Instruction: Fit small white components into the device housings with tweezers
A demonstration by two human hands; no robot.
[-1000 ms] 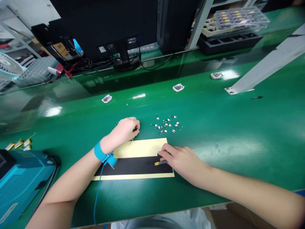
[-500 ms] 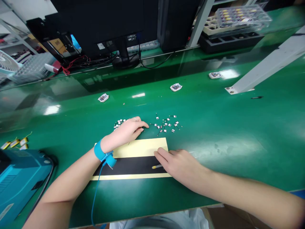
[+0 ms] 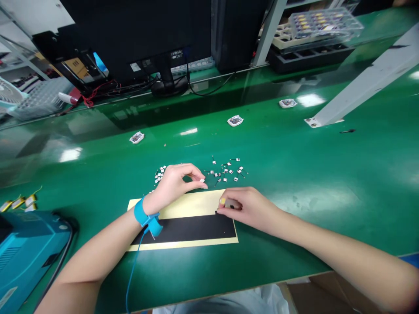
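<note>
My left hand [image 3: 180,179], with a blue wrist strap [image 3: 148,216], pinches a small white part [image 3: 202,180] between thumb and fingertip. It hovers over the far edge of a pale yellow sheet [image 3: 193,204] that bears a wide black strip [image 3: 196,230]. Over the sheet's right end, the thumb and fingers of my right hand [image 3: 244,203] are pinched at a small black piece [image 3: 216,212]. A slim tool with a yellow tip [image 3: 222,201] is tucked in the same hand, mostly hidden. Small white parts with dark leads [image 3: 225,171] lie scattered just beyond; another cluster [image 3: 159,174] is left of my left hand.
White-framed devices [image 3: 235,121] lie farther back on the green table. A teal machine [image 3: 29,253] stands at the left beside yellow-wrapped cells [image 3: 18,202]. The monitor [image 3: 140,30] is at the back, and a white post [image 3: 360,83] slants at the right.
My left hand has closed into a pinch with a small white part in it. My right hand has lifted off the black strip, carrying the yellow-tipped tool up with it.
</note>
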